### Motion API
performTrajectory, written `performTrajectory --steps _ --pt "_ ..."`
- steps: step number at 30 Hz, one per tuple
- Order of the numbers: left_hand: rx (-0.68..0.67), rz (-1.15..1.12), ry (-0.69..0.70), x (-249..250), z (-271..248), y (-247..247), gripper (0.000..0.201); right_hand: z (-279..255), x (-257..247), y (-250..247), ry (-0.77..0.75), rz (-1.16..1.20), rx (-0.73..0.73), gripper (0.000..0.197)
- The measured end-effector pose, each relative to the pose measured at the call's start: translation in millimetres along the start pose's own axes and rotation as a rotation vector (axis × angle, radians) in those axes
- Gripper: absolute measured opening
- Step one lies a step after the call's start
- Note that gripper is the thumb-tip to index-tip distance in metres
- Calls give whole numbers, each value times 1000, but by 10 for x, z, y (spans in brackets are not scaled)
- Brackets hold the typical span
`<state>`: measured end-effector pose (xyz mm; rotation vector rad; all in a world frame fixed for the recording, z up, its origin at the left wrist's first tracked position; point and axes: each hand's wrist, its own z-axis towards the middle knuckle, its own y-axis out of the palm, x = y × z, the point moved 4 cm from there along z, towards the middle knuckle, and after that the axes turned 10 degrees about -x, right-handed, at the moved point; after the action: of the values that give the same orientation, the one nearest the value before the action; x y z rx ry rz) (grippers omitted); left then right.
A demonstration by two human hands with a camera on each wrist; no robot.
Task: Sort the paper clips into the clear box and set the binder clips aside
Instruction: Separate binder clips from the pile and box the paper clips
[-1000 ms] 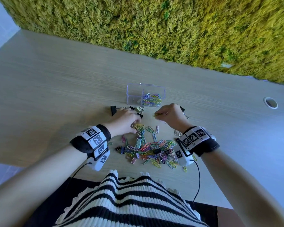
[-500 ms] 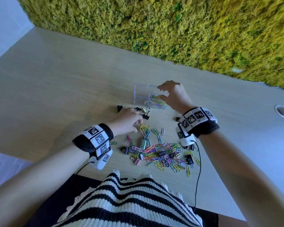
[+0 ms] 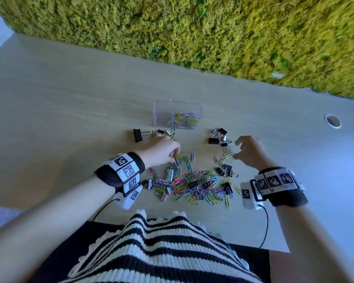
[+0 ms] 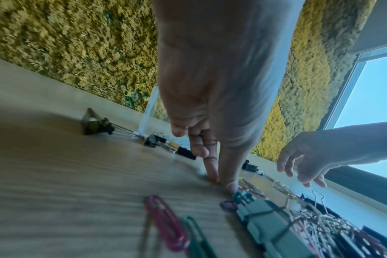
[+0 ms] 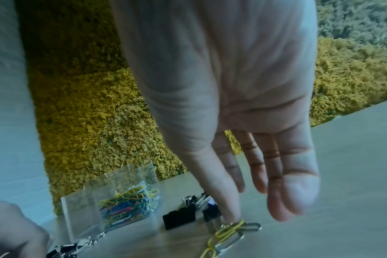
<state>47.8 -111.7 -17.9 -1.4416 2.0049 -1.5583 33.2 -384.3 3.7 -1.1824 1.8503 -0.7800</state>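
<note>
The clear box (image 3: 164, 115) stands at the back of the table, with coloured paper clips (image 3: 184, 120) in its right compartment. A mixed pile of paper clips (image 3: 192, 184) and small binder clips lies in front of me. My left hand (image 3: 175, 158) sits at the pile's far left edge; in the left wrist view its thumb and forefinger (image 4: 220, 183) pinch a paper clip against the table. My right hand (image 3: 236, 150) hovers right of the pile with straight, spread fingers (image 5: 294, 195), its thumb tip touching a few yellow paper clips (image 5: 227, 230). It holds nothing.
Black binder clips lie in two groups near the box: a left group (image 3: 137, 135) and a right group (image 3: 219, 137). A green binder clip (image 4: 261, 220) lies beside my left fingers. A moss wall (image 3: 213, 33) backs the table. A cable hole (image 3: 332, 120) is far right.
My right hand went from the pile up to the clear box, then came back down right of the pile, now with spread fingers. My left hand stayed at the pile's far edge.
</note>
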Motion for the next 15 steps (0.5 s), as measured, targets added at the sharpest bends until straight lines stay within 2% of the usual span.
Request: performTrajectory --steps 3,7,9,13,15 --pt "-47 -61 64 133 49 5 21 14 50 54 59 36 -25 30" --pt "68 -75 36 12 -98 -152 24 -74 48 153 130 66 -166 29" --pt "55 -79 -38 -171 -244 -218 29 -134 -17 234 98 88 -196 33" --pt "-144 -27 -287 -628 -559 -195 38 -201 -274 393 -31 19 -160 25" --pt "-225 -15 -383 -748 -702 -159 43 -248 -436 474 -134 -1 -163 27"
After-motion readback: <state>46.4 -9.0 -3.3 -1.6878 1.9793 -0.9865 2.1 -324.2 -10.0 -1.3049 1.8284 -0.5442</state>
